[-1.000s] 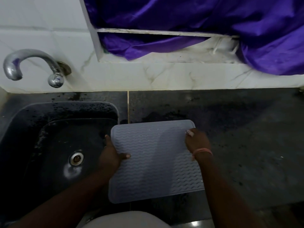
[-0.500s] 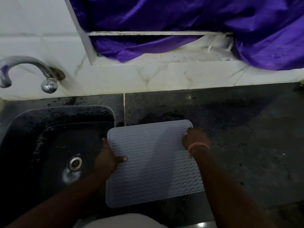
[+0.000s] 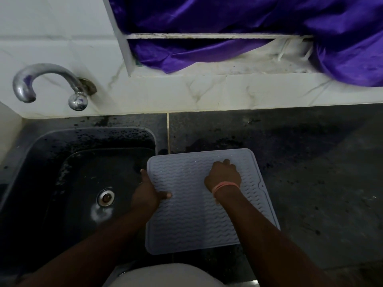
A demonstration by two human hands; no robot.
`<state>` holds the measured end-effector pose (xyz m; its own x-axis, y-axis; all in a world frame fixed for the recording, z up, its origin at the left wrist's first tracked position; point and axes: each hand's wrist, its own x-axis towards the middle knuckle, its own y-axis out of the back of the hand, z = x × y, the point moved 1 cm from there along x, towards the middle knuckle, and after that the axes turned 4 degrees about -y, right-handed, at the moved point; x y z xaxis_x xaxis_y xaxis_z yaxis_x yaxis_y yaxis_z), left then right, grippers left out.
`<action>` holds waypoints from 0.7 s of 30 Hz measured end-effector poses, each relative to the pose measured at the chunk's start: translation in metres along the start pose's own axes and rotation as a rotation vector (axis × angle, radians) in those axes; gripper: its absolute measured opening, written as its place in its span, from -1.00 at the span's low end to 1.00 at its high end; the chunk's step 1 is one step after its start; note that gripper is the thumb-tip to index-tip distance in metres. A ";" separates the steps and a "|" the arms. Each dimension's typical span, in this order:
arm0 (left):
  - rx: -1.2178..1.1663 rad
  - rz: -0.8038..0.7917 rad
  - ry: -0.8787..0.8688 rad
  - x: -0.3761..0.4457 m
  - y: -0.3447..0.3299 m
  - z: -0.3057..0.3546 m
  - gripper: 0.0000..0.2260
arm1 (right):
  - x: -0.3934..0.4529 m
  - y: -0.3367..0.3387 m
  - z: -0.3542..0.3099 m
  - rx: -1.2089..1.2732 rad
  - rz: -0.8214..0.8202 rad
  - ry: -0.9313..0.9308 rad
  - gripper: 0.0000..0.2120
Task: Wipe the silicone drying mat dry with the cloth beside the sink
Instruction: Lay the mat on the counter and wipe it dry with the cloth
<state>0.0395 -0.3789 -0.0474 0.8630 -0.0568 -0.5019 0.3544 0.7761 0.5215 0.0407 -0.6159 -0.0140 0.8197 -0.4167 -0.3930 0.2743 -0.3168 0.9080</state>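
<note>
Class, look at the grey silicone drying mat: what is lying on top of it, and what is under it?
On the mat rests the right hand, fingers curled; the left hand grips its left edge, thumb on top. No cloth shows. Under it lies the dark counter; the covered part cannot be seen.

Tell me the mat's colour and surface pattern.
Pale grey-blue mat, ribbed in wavy lines; head view.

Your drying mat (image 3: 192,206) was pale grey-blue, ribbed with wavy lines. The sink (image 3: 62,172) was black, its drain ring (image 3: 106,197) silver like the tap (image 3: 47,79). Glossy purple cloth (image 3: 248,23) hung over white, grey-veined tiles (image 3: 186,92). Your right wrist wore a pink band (image 3: 224,186). The counter (image 3: 310,162) was speckled dark grey.
</note>
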 end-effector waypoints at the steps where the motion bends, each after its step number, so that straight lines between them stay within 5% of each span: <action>1: -0.011 0.006 0.013 0.000 0.000 0.000 0.26 | -0.002 -0.003 -0.005 0.002 -0.001 0.012 -0.63; 10: -0.045 0.053 0.029 -0.002 -0.007 0.001 0.14 | -0.026 -0.027 -0.066 0.092 -0.053 0.160 -0.62; 15: -0.074 0.229 0.084 0.000 -0.009 -0.003 -0.41 | -0.036 -0.033 -0.100 0.050 -0.078 0.250 -0.59; 18: -0.160 0.186 0.077 -0.007 -0.008 -0.005 -0.28 | -0.041 -0.040 -0.118 0.003 -0.059 0.308 -0.56; 21: -0.273 0.426 0.145 0.004 -0.003 -0.004 -0.34 | -0.041 -0.044 -0.129 -0.009 -0.081 0.353 -0.57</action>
<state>0.0400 -0.3792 -0.0539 0.8449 0.3718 -0.3846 -0.1406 0.8480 0.5110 0.0596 -0.4746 -0.0188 0.9177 -0.0699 -0.3910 0.3489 -0.3288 0.8776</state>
